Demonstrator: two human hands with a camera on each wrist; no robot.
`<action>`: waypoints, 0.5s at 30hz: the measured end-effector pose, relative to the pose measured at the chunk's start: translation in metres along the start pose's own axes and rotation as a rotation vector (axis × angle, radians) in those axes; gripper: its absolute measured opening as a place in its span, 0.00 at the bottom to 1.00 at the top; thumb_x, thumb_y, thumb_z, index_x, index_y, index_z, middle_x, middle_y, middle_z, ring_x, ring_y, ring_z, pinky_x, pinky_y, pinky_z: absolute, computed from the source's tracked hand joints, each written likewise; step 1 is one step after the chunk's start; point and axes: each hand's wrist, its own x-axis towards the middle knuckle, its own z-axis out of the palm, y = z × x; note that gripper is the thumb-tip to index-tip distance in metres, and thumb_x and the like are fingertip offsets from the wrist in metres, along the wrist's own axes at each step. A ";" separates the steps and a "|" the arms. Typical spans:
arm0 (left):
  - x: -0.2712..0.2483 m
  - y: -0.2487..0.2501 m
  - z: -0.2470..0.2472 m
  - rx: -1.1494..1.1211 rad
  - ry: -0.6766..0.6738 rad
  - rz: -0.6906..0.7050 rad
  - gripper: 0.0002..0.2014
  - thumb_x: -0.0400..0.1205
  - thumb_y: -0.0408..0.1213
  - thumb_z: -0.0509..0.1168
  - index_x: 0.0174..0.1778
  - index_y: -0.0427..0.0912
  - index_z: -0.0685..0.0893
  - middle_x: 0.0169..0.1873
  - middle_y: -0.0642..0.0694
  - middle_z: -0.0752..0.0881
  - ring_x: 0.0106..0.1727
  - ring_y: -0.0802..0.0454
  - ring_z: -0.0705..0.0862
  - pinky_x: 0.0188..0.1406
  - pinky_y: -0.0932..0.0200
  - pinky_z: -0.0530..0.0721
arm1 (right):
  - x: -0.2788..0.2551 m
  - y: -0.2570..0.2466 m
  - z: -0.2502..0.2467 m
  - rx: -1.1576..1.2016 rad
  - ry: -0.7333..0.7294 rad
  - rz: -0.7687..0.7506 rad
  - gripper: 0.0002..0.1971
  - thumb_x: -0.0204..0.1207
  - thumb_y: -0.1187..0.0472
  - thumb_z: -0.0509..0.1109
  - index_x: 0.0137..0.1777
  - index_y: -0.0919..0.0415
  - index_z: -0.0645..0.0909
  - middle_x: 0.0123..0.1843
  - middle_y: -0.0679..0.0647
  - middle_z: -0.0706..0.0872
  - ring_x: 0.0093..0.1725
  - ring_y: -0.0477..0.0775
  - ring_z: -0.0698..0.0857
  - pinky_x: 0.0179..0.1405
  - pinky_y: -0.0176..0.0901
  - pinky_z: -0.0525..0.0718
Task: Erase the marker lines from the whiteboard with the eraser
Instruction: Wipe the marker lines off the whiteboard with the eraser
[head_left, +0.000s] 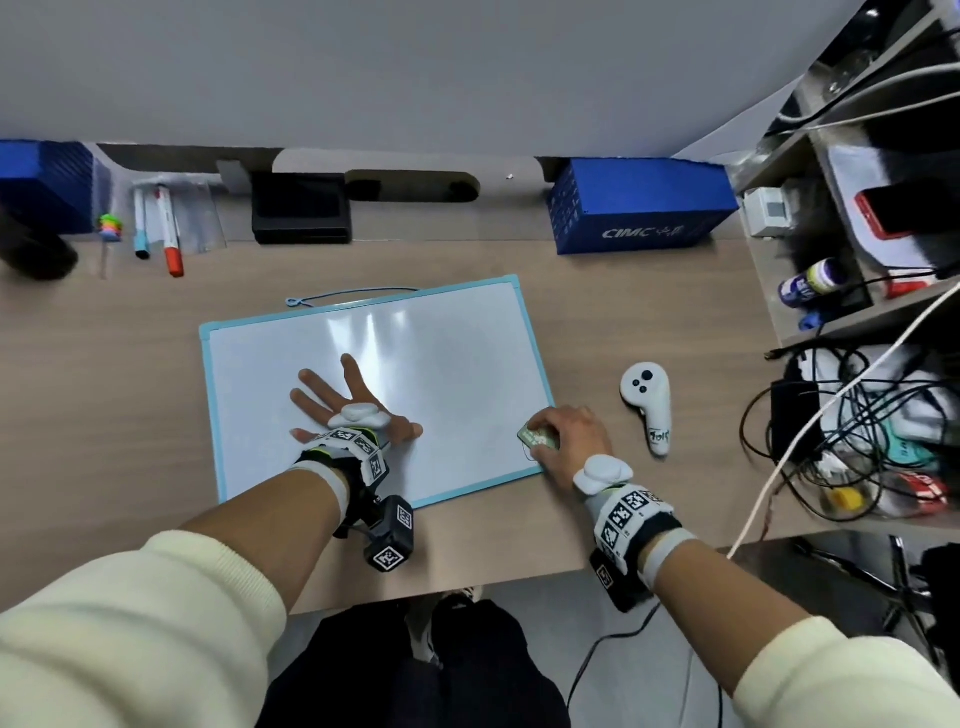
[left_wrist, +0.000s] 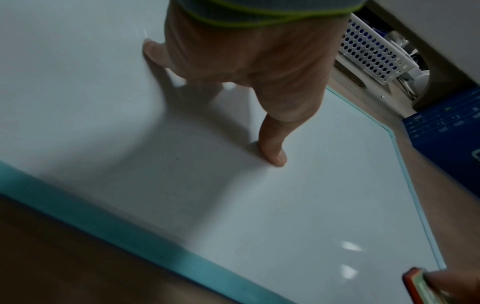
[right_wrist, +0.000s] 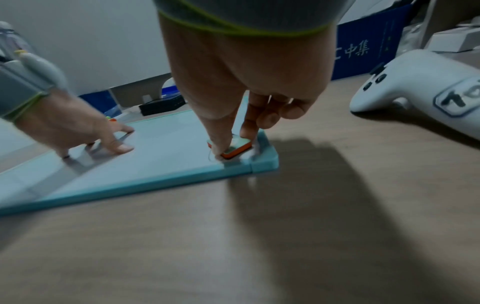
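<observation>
A whiteboard (head_left: 441, 364) with a light blue frame lies flat on the wooden desk. My left hand (head_left: 348, 410) is spread flat on its near left part, fingers straight and pressing down. My right hand (head_left: 566, 436) pinches a small eraser (head_left: 537, 439) with an orange base against the board's near right corner. In the right wrist view the thumb and a finger grip the eraser (right_wrist: 237, 148) close to the frame. A short thin marker line (head_left: 529, 456) shows just beside the eraser; elsewhere the board surface (left_wrist: 311, 195) looks white.
A white handheld controller (head_left: 649, 410) lies right of the board. Markers (head_left: 169, 234), a black box (head_left: 300, 208) and a blue carton (head_left: 639, 208) line the back of the desk. Shelves with tangled cables (head_left: 857, 431) stand at the right. A blue cord (head_left: 353, 297) lies behind the board.
</observation>
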 end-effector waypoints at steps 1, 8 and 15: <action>0.000 0.000 0.000 -0.004 -0.001 0.001 0.72 0.47 0.63 0.69 0.86 0.53 0.37 0.83 0.38 0.31 0.83 0.30 0.33 0.74 0.22 0.38 | -0.004 0.001 0.002 0.001 -0.014 -0.012 0.14 0.66 0.54 0.77 0.51 0.43 0.83 0.48 0.49 0.86 0.53 0.55 0.78 0.48 0.46 0.76; 0.000 0.001 -0.001 0.000 -0.005 0.003 0.72 0.47 0.62 0.70 0.86 0.52 0.37 0.83 0.37 0.32 0.82 0.30 0.33 0.74 0.23 0.37 | -0.007 -0.008 0.011 0.005 0.008 -0.047 0.14 0.64 0.54 0.76 0.51 0.43 0.83 0.46 0.47 0.86 0.51 0.55 0.77 0.49 0.49 0.77; -0.003 0.000 -0.001 0.005 -0.021 0.010 0.72 0.48 0.62 0.70 0.86 0.53 0.37 0.82 0.38 0.30 0.81 0.32 0.31 0.65 0.25 0.31 | -0.003 0.001 0.001 -0.041 0.038 -0.017 0.15 0.64 0.54 0.77 0.51 0.41 0.82 0.47 0.45 0.85 0.53 0.54 0.76 0.51 0.49 0.73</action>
